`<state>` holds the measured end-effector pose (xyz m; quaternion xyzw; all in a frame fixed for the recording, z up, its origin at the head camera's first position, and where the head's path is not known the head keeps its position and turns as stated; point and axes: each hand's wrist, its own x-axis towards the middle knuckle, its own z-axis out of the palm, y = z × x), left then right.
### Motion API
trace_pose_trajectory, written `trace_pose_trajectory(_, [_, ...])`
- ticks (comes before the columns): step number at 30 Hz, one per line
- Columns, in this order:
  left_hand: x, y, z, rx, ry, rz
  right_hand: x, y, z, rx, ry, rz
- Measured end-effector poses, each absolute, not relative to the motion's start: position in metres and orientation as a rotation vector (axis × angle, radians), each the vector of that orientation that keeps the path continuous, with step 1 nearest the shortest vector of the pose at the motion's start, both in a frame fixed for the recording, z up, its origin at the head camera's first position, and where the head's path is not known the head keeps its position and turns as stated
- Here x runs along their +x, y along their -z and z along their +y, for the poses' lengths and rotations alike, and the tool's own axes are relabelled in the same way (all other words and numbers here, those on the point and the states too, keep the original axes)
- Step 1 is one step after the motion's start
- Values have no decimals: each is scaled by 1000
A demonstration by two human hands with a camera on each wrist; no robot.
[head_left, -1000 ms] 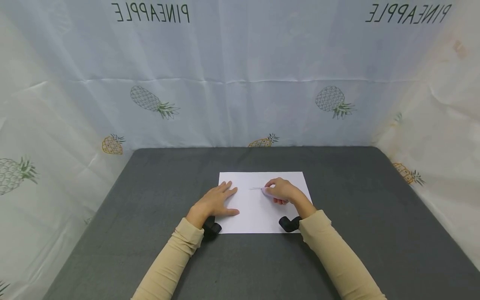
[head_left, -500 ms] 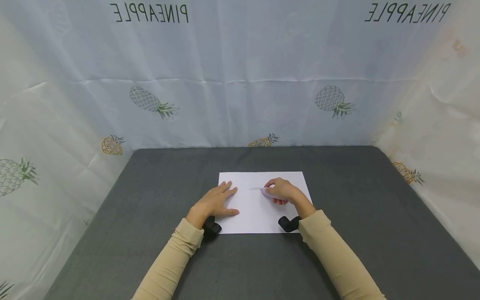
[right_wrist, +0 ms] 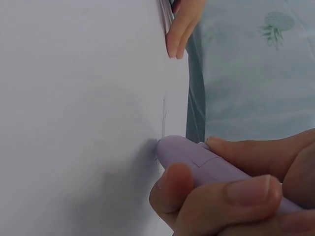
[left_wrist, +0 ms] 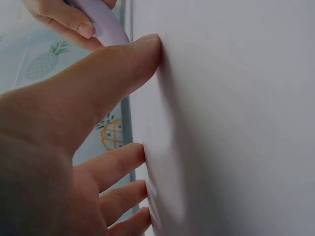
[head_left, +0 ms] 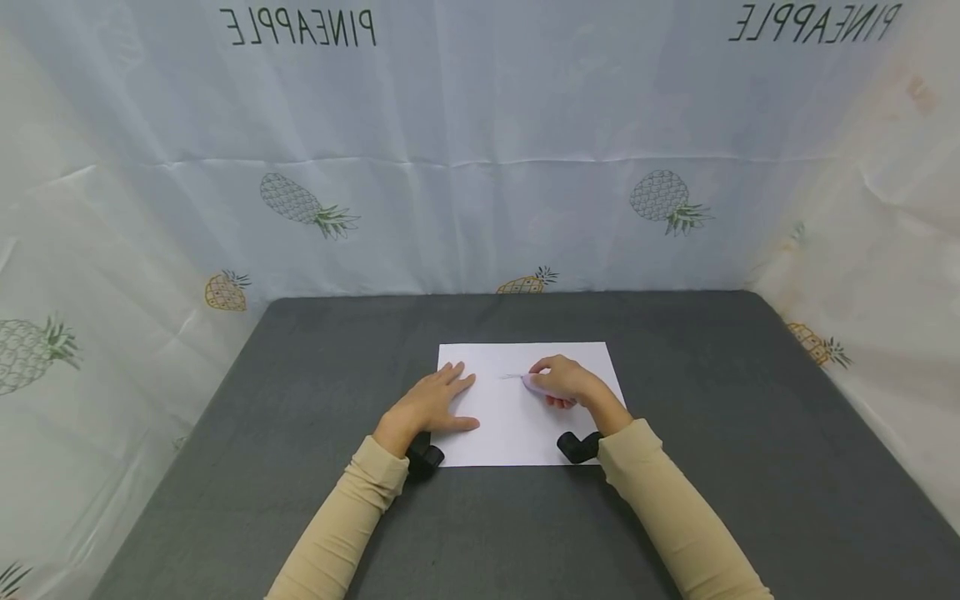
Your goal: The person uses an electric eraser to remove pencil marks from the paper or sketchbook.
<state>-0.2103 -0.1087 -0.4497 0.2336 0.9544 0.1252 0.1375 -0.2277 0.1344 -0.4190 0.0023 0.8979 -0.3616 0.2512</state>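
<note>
A white sheet of paper lies on the dark table. My left hand rests on its left part with fingers spread. My right hand grips a thick lilac pen-shaped tool, its rounded end down at the paper. Beside the thumb tip in the right wrist view is a small pale part of the tool. Thin grey lines run on the sheet from the tool's end toward the left hand. Whether they are drawn or cut I cannot tell. Fingers hide the tool's rear.
Black wrist devices sit under both wrists, near the sheet's front corners. The grey-black table extends around the paper. Behind and beside it hangs a pale curtain printed with pineapples.
</note>
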Motion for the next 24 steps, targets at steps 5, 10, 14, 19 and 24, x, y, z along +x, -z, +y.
trace_pose_trajectory(5, [-210, 450, -109, 664, -370, 2762, -228, 418, 132, -4, 1040, 2447])
trace_pose_trajectory(10, [-210, 449, -108, 663, -383, 2759, -227, 418, 132, 13, 1007, 2452])
trace_pose_trajectory(14, [-209, 450, -108, 673, -386, 2754, -225, 418, 135, 29, 983, 2444])
trace_pose_trajectory(19, [-208, 450, -108, 663, -375, 2762, -227, 419, 133, 27, 1018, 2444])
trace_pose_trajectory(24, [-208, 449, -108, 647, -382, 2760, -228, 418, 131, 39, 1019, 2444])
